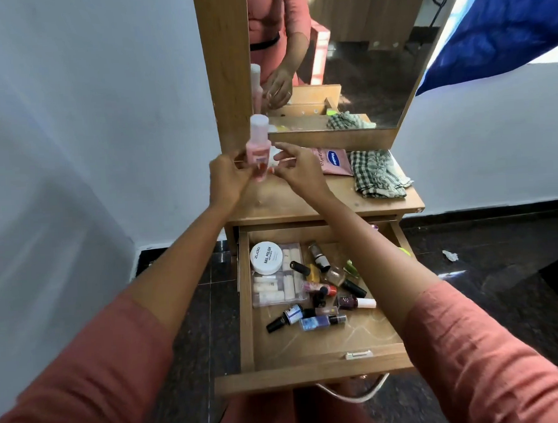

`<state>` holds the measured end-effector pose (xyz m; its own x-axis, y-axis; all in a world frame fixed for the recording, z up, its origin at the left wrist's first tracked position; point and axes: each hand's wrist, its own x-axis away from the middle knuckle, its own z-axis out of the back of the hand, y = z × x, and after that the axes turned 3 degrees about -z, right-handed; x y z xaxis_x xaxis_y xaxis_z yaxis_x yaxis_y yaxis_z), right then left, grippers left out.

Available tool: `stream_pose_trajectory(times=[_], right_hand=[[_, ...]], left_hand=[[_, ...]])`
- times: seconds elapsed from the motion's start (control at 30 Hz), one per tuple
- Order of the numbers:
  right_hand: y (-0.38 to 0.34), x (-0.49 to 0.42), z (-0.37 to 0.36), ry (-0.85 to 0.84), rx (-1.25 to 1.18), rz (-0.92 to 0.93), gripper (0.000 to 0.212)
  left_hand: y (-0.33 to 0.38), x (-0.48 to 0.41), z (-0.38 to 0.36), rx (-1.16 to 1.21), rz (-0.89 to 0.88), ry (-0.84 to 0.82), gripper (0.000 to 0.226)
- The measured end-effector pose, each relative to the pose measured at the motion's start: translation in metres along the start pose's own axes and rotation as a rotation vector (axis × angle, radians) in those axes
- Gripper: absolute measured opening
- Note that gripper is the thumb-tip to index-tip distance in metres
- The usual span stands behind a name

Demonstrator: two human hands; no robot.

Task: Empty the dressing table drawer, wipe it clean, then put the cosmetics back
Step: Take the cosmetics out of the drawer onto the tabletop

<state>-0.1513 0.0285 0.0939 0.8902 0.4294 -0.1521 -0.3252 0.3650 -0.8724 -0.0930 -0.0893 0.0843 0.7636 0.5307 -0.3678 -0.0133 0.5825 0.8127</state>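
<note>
While drawer (313, 369) sits open, left hand (228, 178) grips pink bottle (258, 150); right hand (298, 167) beside, fingers loose

Mirror (352, 43), blue curtain (504, 17), white wall (70, 126)

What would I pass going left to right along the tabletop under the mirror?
Left hand gripping the pink bottle → right hand → pink Vaseline pouch → checked cloth.
</note>
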Motion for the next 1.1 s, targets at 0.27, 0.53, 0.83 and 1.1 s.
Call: stream_pose_trajectory(times=[0.27, 0.53, 0.83, 1.1], right_hand=[[0.030, -0.021, -0.007, 0.098, 0.222, 0.069, 0.032], [0.040, -0.026, -0.007, 0.104, 0.288, 0.079, 0.031], [0.043, -0.022, -0.009, 0.093, 0.223, 0.087, 0.029], [0.044, -0.007, -0.002, 0.109, 0.326, 0.103, 0.030]], left_hand=[[-0.031, -0.041, -0.012, -0.054, 0.116, -0.041, 0.035], [-0.036, -0.050, -0.025, 0.009, 0.154, -0.054, 0.036], [-0.038, -0.049, -0.029, 0.016, 0.199, -0.037, 0.033], [-0.036, -0.029, -0.024, 0.072, 0.209, 0.083, 0.025]])
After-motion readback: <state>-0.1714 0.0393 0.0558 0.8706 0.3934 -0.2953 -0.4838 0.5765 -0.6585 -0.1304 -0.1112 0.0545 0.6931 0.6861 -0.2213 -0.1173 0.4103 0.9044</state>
